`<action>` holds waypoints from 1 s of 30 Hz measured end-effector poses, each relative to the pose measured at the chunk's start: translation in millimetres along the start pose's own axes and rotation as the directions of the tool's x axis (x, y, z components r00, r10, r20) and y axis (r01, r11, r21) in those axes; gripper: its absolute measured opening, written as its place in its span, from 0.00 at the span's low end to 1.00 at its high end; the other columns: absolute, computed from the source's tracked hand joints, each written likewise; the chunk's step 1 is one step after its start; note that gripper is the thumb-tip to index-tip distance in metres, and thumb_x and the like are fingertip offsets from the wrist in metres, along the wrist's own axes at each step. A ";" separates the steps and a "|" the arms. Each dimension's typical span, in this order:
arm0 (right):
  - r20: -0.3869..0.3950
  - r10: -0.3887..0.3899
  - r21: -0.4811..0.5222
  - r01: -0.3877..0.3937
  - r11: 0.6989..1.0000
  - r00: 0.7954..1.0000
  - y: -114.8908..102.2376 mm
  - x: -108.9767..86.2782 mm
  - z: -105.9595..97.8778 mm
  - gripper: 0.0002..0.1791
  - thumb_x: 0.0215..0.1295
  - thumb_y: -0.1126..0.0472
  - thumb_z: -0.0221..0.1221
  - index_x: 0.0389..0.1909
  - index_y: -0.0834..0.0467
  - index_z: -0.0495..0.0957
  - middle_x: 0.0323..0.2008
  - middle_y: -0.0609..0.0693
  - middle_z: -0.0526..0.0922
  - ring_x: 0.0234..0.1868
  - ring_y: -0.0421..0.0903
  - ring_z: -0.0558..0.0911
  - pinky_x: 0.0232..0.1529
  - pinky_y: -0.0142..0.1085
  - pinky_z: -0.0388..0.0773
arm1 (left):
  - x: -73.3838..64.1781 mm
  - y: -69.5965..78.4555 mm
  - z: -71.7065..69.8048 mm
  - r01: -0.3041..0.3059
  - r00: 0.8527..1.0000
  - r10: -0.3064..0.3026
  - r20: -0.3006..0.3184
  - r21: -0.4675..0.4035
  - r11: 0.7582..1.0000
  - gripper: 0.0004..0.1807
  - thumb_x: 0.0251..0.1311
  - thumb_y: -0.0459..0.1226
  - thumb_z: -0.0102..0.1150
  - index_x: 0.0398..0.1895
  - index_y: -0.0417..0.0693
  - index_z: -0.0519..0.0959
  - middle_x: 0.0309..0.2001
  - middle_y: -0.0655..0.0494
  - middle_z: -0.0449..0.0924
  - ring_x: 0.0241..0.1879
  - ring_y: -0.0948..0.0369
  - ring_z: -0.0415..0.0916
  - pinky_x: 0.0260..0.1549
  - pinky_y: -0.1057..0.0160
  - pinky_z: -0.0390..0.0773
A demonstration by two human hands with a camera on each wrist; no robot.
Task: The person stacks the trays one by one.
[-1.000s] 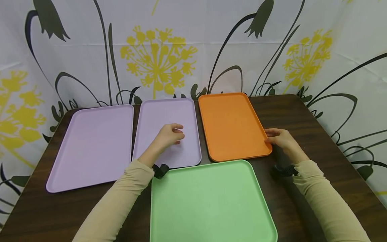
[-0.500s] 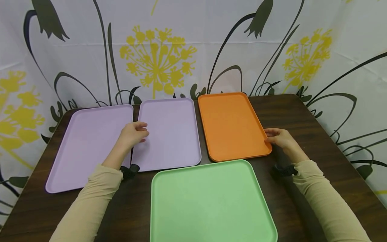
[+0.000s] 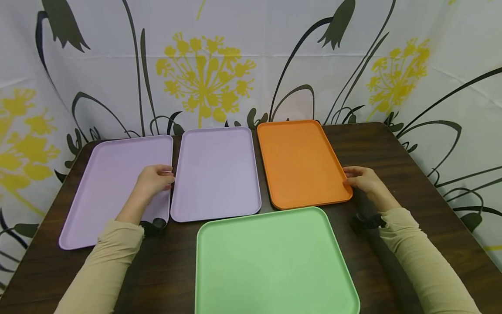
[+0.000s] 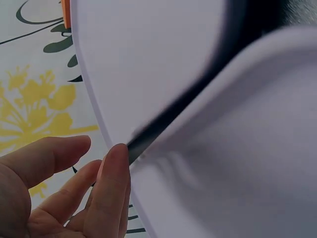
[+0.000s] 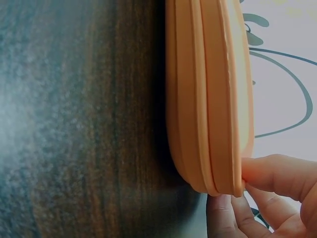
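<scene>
My left hand is at the right rim of the large lilac tray, beside the narrow gap to a smaller lilac tray. Its thumb and fingers stand apart with nothing between them; in the left wrist view the fingertips overlap that gap. At the near right corner of the orange tray, my right hand pinches the rim. In the right wrist view two orange trays show stacked, the thumb at the upper rim and the other fingers at the outer edge.
A green tray lies closest to me, its far edge near the smaller lilac and orange trays. All lie on a dark wooden table. Behind the table hangs a white cloth with grey and yellow flowers.
My left hand has moved left from over the smaller lilac tray to the large lilac tray's right rim. The right hand keeps its place at the orange tray; the trays look unmoved.
</scene>
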State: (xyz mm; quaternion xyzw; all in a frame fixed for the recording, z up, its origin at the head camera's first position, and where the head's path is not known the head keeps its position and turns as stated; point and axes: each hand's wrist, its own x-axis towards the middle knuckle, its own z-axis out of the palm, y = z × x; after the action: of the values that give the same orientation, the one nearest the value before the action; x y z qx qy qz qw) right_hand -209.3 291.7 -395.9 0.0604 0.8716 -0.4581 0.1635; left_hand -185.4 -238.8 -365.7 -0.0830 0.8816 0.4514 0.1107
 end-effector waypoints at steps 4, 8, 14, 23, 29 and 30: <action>-0.003 -0.004 -0.004 0.004 1.000 1.000 0.1 -0.8 -0.4 0.30 0.63 0.68 0.57 0.64 0.74 0.63 0.48 0.59 0.77 0.33 0.27 0.72 0.36 0.18 0.75 | 1.1 -0.3 -0.9 0.009 1.000 -0.009 0.006 0.006 1.000 0.28 0.61 0.29 0.50 0.62 0.19 0.62 0.58 0.22 0.68 0.27 0.73 0.75 0.30 0.76 0.82; -0.002 -0.008 -0.001 0.008 1.000 1.000 0.5 -0.7 -0.1 0.29 0.63 0.68 0.57 0.64 0.74 0.63 0.48 0.55 0.78 0.33 0.26 0.72 0.36 0.18 0.75 | 3.1 -1.7 -0.8 0.026 1.000 -0.026 0.009 0.007 1.000 0.28 0.61 0.29 0.49 0.62 0.19 0.62 0.58 0.22 0.68 0.26 0.73 0.75 0.30 0.76 0.82; 0.004 -0.017 0.014 0.017 1.000 1.000 0.2 -0.9 -0.7 0.29 0.64 0.68 0.56 0.64 0.74 0.63 0.50 0.60 0.78 0.33 0.24 0.72 0.37 0.18 0.75 | 4.7 -2.3 -0.5 0.041 0.999 -0.042 0.012 0.022 0.999 0.29 0.60 0.31 0.49 0.62 0.20 0.62 0.58 0.22 0.68 0.25 0.71 0.76 0.28 0.77 0.80; 0.003 -0.010 0.026 0.009 1.000 1.000 0.5 -0.7 -0.7 0.29 0.64 0.68 0.56 0.64 0.74 0.62 0.54 0.63 0.76 0.33 0.24 0.72 0.36 0.18 0.75 | 7.0 -1.3 4.5 0.036 0.999 -0.036 -0.014 0.066 0.997 0.28 0.57 0.30 0.49 0.60 0.20 0.65 0.55 0.24 0.71 0.23 0.70 0.75 0.26 0.75 0.80; 0.005 0.000 0.028 0.000 1.000 1.000 0.2 -1.4 -0.4 0.30 0.65 0.68 0.56 0.65 0.73 0.61 0.59 0.70 0.70 0.34 0.24 0.71 0.36 0.17 0.74 | 8.8 -0.2 7.8 0.021 1.000 -0.021 -0.001 0.072 0.997 0.28 0.54 0.27 0.51 0.59 0.18 0.65 0.55 0.23 0.71 0.22 0.76 0.70 0.24 0.79 0.77; 0.004 0.000 0.027 -0.001 1.000 1.000 0.3 -1.4 -0.5 0.30 0.65 0.68 0.56 0.65 0.73 0.61 0.58 0.69 0.70 0.34 0.24 0.71 0.37 0.17 0.74 | 8.8 0.1 8.1 0.019 1.000 -0.019 0.001 0.073 0.997 0.29 0.53 0.26 0.51 0.59 0.18 0.65 0.55 0.23 0.71 0.22 0.76 0.70 0.24 0.79 0.76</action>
State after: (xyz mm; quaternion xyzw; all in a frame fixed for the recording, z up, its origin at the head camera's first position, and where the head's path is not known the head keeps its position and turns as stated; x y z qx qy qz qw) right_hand -208.0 292.4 -395.4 0.0618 0.8650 -0.4700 0.1648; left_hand -192.9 -232.5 -372.6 -0.0867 0.8964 0.4181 0.1188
